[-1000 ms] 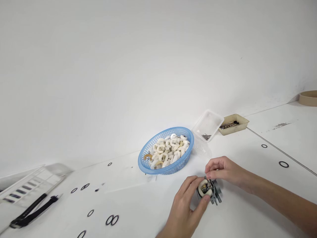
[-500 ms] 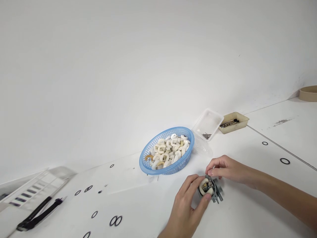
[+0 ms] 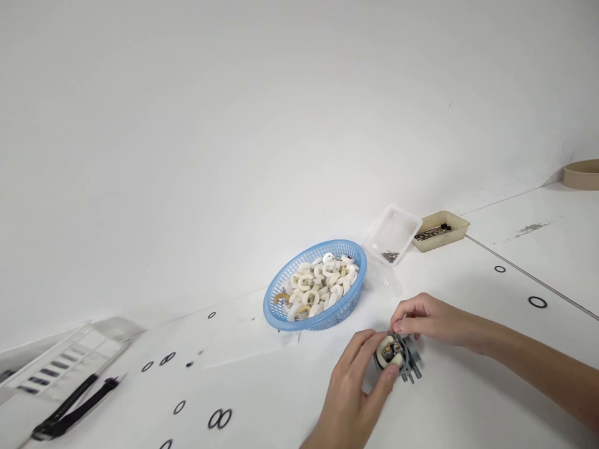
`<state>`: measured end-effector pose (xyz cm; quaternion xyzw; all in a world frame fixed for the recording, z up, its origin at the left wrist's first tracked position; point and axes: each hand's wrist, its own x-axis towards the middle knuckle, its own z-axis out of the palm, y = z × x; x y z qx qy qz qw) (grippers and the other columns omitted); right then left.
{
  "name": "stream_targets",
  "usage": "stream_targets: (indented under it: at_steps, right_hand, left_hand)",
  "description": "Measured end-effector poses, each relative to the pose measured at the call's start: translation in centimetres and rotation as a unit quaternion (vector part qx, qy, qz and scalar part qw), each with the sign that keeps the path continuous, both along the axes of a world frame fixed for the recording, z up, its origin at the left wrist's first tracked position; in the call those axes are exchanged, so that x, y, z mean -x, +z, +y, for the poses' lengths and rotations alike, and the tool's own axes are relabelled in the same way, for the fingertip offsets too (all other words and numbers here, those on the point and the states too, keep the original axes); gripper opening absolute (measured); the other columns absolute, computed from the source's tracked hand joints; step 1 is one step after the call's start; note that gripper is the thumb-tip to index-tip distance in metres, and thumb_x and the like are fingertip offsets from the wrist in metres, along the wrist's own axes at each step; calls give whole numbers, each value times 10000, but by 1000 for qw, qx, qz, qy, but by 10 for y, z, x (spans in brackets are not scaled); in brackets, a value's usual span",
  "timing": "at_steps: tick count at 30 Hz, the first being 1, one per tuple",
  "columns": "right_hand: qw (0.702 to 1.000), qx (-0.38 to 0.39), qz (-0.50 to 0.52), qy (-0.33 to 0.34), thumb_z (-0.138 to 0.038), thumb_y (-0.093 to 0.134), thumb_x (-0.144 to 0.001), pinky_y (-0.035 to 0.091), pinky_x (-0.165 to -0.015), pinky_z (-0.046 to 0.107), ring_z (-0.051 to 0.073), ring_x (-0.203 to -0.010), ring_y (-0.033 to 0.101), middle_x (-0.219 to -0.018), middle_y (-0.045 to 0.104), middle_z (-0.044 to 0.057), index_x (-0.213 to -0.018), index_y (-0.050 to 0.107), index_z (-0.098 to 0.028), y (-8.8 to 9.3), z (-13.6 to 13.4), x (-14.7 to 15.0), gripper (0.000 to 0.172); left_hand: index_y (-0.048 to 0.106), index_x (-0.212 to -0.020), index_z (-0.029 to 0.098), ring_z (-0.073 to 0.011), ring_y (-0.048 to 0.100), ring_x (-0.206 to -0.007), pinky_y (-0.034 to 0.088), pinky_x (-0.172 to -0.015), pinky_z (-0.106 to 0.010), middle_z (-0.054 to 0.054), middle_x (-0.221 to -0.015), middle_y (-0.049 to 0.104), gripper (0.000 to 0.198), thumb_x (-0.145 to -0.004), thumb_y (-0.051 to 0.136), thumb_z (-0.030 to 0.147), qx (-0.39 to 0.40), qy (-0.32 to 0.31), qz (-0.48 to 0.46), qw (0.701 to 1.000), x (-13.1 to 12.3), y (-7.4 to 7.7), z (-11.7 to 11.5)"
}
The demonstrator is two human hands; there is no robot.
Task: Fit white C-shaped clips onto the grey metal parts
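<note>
A small grey metal carburetor [image 3: 409, 362] rests on the white table, its open bowl side facing up. A white C-shaped float [image 3: 382, 354] sits in it, around brass fittings. My left hand [image 3: 353, 383] grips the carburetor from the left, fingers on the far side and thumb at the near edge. At its far right edge, the thumb and index finger of my right hand [image 3: 418, 317] are pinched together by the float's hinge end. Whatever lies between those fingertips is too small or hidden to make out.
Beyond my hands stands a blue basket [image 3: 337, 319] of white floats. A white tray [image 3: 395, 227] holds thin pins, and a beige tray [image 3: 449, 237] small rings and black parts. Black O-rings [image 3: 219, 418] lie scattered. Black-handled pliers [image 3: 77, 411] and a compartment box [image 3: 70, 355] are at left.
Both hands stay at the carburetor in nearly the same pose. The right fingertips have shifted very slightly; the camera view has moved a little.
</note>
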<state>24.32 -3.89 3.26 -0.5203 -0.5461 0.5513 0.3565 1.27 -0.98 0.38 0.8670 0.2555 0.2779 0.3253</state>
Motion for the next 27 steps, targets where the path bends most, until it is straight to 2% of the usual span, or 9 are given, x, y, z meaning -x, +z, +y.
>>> stream_targets:
  at_steps: [3,6,8,12,17,27]
  right_hand:
    - [1000,-2,-15,-13,-439,694,-877,420,-789,318,193,-842,564,-854,661,18,-892,771,-209,0,0,0,243]
    - [999,-28,-14,-45,-430,711,-868,432,-899,359,238,-1001,596,-990,691,37,-990,771,-230,-2,-1,-2,242]
    - [999,-41,9,-32,-435,706,-879,435,-947,381,256,-1056,615,-1029,704,46,-1019,763,-228,-2,-1,-3,256]
    - [999,-51,15,-8,-411,683,-899,458,-916,387,251,-992,650,-983,714,48,-989,761,-212,-2,-1,-3,232]
    - [997,-73,5,19,-290,663,-847,483,-864,364,227,-941,641,-978,726,46,-963,754,-205,1,-2,-2,170]
    - [991,-113,-47,50,-156,581,-762,455,-923,391,234,-995,619,-1056,740,27,-1029,750,-235,2,-5,-6,326]
  left_hand:
    - [603,-1306,279,-228,642,-1104,547,-937,-343,-64,-1231,640,281,-1031,548,277,-8,0,-5,1000,-1,-1,0]
    - [606,-1290,271,-223,649,-1093,546,-930,-337,-60,-1220,644,267,-1029,554,280,-17,4,-8,1000,-1,-1,1]
    - [608,-1287,273,-219,652,-1085,546,-925,-331,-56,-1215,645,264,-1028,557,281,-17,3,-8,1000,-1,-1,1]
    - [616,-1288,273,-223,648,-1092,540,-934,-337,-60,-1218,644,269,-1027,556,278,-13,1,-7,1000,-1,-1,0]
    - [615,-1296,261,-221,648,-1077,544,-907,-331,-68,-1213,641,277,-1028,551,287,-10,0,-10,1000,-1,-1,1]
    - [608,-1300,263,-228,636,-1113,530,-948,-349,-73,-1239,636,276,-1032,543,278,-4,0,-5,1000,-1,-2,-1]
